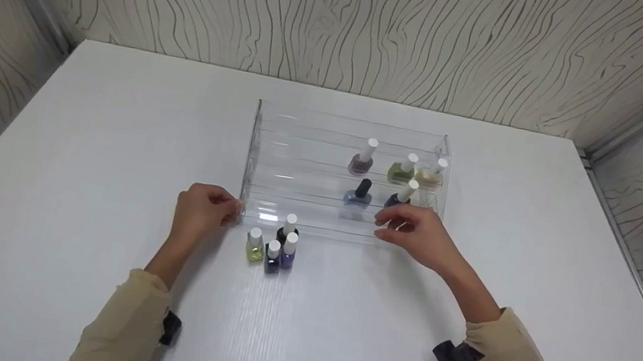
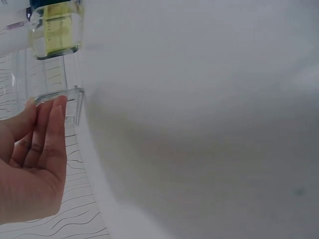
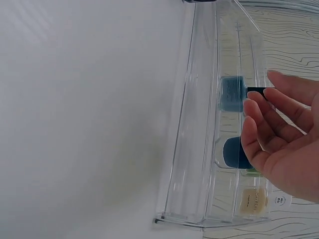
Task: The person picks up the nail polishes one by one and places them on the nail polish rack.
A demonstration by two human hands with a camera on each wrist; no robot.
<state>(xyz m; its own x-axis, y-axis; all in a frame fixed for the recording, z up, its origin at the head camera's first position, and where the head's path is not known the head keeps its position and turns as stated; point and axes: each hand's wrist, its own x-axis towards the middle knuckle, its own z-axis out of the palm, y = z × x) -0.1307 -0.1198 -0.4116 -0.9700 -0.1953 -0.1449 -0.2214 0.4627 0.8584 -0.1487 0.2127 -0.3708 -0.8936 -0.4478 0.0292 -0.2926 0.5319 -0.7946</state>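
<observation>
A clear acrylic nail polish rack (image 1: pixel 314 230) with stepped tiers stands on the table. My left hand (image 1: pixel 204 208) pinches its front left corner between thumb and fingers, as the left wrist view shows. Above the front right part hovers my right hand (image 1: pixel 415 231), fingers loosely bent and nothing between them. Nearest to it are a dark blue polish bottle (image 3: pixel 236 153), partly hidden by the fingers, and a light blue bottle (image 3: pixel 232 93) with a black cap. Behind these stand a mauve bottle (image 1: pixel 360 164), a green one (image 1: pixel 401 173) and a beige one (image 3: pixel 252 200).
In front of the rack's left part stand a yellow bottle (image 1: pixel 254 250), a black one (image 1: pixel 272 262), a purple one (image 1: pixel 287 257) and another dark one (image 1: pixel 282 235), all white-capped. The white table (image 1: pixel 114 132) meets wood-grain patterned panels (image 1: pixel 318 23).
</observation>
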